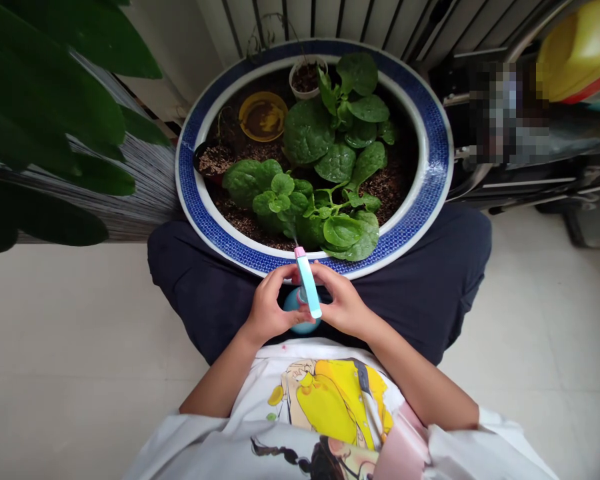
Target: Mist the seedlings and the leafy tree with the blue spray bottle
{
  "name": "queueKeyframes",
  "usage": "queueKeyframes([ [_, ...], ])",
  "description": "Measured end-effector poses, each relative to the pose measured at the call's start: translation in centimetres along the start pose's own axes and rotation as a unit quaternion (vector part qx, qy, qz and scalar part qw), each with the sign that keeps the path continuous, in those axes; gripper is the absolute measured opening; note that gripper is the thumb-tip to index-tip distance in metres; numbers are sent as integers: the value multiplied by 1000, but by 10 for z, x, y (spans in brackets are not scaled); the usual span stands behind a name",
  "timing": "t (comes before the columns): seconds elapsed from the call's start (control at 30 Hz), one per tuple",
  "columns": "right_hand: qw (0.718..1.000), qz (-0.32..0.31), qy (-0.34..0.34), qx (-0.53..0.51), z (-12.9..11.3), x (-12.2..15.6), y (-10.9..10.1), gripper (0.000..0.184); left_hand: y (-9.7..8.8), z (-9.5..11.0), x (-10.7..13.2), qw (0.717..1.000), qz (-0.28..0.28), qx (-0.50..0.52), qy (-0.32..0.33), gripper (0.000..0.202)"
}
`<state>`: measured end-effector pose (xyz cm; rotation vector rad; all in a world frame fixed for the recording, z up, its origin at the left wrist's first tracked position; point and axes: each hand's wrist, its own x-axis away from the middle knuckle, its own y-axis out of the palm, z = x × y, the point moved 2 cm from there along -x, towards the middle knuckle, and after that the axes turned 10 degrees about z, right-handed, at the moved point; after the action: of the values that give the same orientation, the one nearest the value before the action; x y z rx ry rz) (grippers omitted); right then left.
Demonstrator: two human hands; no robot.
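Note:
Between my two hands is a blue spray bottle (307,283) with a pink nozzle, pointing away from me. My left hand (270,303) is wrapped round its left side, and my right hand (344,300) closes on it from the right, fingers near the trigger under the head. A faint mist shows at the nozzle tip. Just beyond it, leafy green plants (343,230) grow in dark soil inside a large round pot with a blue and white rim (437,167). Some leaves look wet. The bottle's lower body is partly hidden by the spray head and my hands.
Inside the pot are a yellow dish (263,117), a small white cup of soil (305,79) and a dark little pot (215,160). Large leaves (45,87) overhang at left. A metal-framed cart (480,177) stands at right, a radiator (320,20) behind. My crossed legs (190,293) flank the pot's near side.

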<state>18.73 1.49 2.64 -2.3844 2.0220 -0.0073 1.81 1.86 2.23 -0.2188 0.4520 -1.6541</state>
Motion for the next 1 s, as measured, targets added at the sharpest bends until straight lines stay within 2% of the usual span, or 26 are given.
queueKeyframes([
  [0.07, 1000, -6, 4, 5, 0, 0, -1, 45, 1, 0, -1, 1000, -8, -3, -7, 80],
  [0.2, 998, -49, -28, 30, -1, -1, -6, 65, 4, 1, -5, 999, -40, 27, 14, 108],
  [0.27, 998, -47, -41, 31, -1, -2, -8, 69, 6, 2, -6, 998, -49, 42, 26, 114],
  [0.53, 998, 29, -47, 32, 2, 0, -10, 51, 10, -1, -2, 995, -35, 91, -4, 92],
  [0.73, 998, 56, -4, 12, 6, 5, -10, 48, 11, 1, -2, 994, -44, 96, -16, 84],
  [0.87, 999, 41, 4, 13, 8, 6, -10, 54, 10, 2, -8, 996, -45, 81, -15, 92],
  [1.0, 999, 39, 5, 20, 12, 4, -10, 68, 11, 0, -12, 994, -81, 68, -6, 106],
])
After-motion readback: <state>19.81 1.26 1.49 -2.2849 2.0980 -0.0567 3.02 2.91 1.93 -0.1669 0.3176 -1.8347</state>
